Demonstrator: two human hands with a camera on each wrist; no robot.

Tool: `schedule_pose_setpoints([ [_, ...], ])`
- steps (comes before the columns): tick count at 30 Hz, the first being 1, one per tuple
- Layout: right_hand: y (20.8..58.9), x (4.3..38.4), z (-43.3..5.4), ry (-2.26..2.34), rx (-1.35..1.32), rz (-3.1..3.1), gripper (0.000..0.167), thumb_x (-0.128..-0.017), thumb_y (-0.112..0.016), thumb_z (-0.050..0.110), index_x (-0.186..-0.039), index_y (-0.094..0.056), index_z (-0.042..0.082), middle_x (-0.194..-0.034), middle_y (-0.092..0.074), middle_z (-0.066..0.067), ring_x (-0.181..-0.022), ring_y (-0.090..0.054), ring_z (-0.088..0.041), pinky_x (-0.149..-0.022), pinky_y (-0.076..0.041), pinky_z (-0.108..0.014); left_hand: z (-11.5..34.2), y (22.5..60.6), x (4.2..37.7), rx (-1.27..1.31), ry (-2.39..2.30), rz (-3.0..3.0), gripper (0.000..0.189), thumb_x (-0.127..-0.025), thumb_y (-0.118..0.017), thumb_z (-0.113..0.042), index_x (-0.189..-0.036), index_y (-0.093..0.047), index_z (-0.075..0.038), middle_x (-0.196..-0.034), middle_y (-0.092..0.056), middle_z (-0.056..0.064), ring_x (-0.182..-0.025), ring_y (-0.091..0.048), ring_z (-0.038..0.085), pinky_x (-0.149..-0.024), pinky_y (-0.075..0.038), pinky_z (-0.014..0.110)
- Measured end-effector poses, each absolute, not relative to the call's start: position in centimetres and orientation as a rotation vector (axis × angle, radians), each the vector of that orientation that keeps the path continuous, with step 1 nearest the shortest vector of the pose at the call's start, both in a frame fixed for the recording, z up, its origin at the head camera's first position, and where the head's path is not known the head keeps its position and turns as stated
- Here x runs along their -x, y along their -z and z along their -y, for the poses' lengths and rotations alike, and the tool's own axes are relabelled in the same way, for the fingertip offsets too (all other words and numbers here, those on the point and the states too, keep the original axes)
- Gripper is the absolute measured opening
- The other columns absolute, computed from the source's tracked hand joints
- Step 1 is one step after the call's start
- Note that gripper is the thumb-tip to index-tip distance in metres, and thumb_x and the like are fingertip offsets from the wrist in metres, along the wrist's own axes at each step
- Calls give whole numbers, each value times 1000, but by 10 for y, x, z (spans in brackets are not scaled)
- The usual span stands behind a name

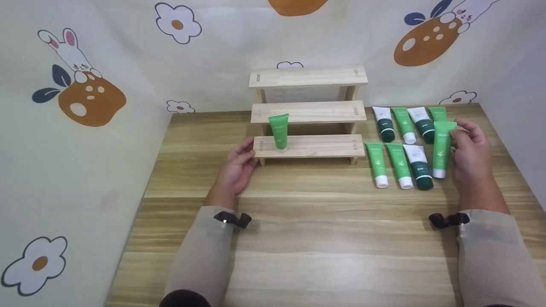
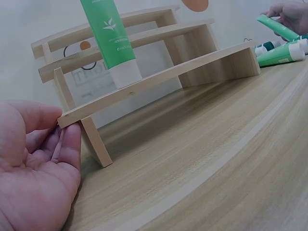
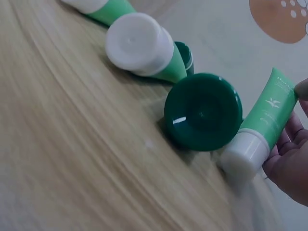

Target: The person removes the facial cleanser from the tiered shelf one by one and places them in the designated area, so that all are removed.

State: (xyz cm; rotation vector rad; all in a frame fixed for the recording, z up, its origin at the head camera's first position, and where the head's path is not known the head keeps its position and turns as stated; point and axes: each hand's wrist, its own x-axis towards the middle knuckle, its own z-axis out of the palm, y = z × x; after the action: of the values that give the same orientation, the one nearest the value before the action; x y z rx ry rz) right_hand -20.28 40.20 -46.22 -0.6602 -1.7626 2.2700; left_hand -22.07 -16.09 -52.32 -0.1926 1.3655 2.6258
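Observation:
A three-tier wooden display shelf (image 1: 320, 147) stands at the back of the table. My left hand (image 1: 241, 166) grips the left end of its lowest tier, thumb above and fingers beneath, as the left wrist view shows. On that tier a green squeeze tube (image 1: 280, 130) stands upright on its white cap, near the left end. At the right, my right hand (image 1: 471, 155) pinches another green squeeze tube (image 1: 442, 147) by its upper edge, cap pointing down. In the right wrist view this held tube (image 3: 270, 108) tilts beside a tube with a dark green cap (image 3: 202, 113).
Several green tubes (image 1: 399, 162) and white-and-dark-green tubes (image 1: 420, 166) lie in two rows right of the shelf. Behind the shelf rises a patterned backdrop (image 1: 222, 64). Further covered walls border the wooden table (image 1: 332, 238) at left and right.

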Motion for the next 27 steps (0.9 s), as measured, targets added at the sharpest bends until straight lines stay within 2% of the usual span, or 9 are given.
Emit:
schedule_pose_setpoints([
  [4,468,205,-406,-2228,703,1797,29,-104,-70,18,-132,-67,20,-121,-57,8,-105,-51,-10,-78,-48,-17,160,523,221,225,-2637,-1366,56,-102,-50,12,-156,-47,0,-138,-61,4,-114,-64,13,-91,-56,20],
  [7,471,206,-408,-2208,736,1845,33,-103,-72,20,-136,-66,18,-124,-59,11,-111,-52,-8,-83,-49,-15,159,523,221,250,-2644,-1368,55,-102,-51,12,-155,-49,0,-135,-62,3,-112,-65,12,-90,-57,19],
  [10,474,207,-410,-2182,764,1889,40,-102,-74,20,-141,-66,17,-126,-60,14,-116,-52,-5,-87,-49,-13,159,523,221,256,-2643,-1370,56,-101,-51,12,-156,-48,0,-136,-61,3,-112,-65,12,-90,-57,19],
  [14,477,208,-412,-2123,772,1947,41,-101,-73,15,-142,-66,17,-122,-61,13,-115,-52,-4,-91,-48,-11,159,523,221,248,-2641,-1365,57,-101,-51,12,-157,-47,-1,-138,-60,3,-113,-65,13,-90,-56,19],
  [23,482,207,-414,-2041,774,2050,40,-102,-68,8,-139,-65,22,-121,-65,14,-116,-54,-1,-98,-40,-15,161,524,221,246,-2637,-1360,57,-101,-51,13,-156,-48,-1,-142,-60,4,-116,-66,14,-93,-58,21],
  [27,483,207,-414,-2004,771,2140,41,-104,-64,8,-141,-63,26,-124,-66,17,-122,-51,0,-111,-36,-18,160,524,222,235,-2639,-1360,57,-101,-51,13,-156,-48,-1,-141,-60,4,-116,-65,14,-92,-57,21],
])
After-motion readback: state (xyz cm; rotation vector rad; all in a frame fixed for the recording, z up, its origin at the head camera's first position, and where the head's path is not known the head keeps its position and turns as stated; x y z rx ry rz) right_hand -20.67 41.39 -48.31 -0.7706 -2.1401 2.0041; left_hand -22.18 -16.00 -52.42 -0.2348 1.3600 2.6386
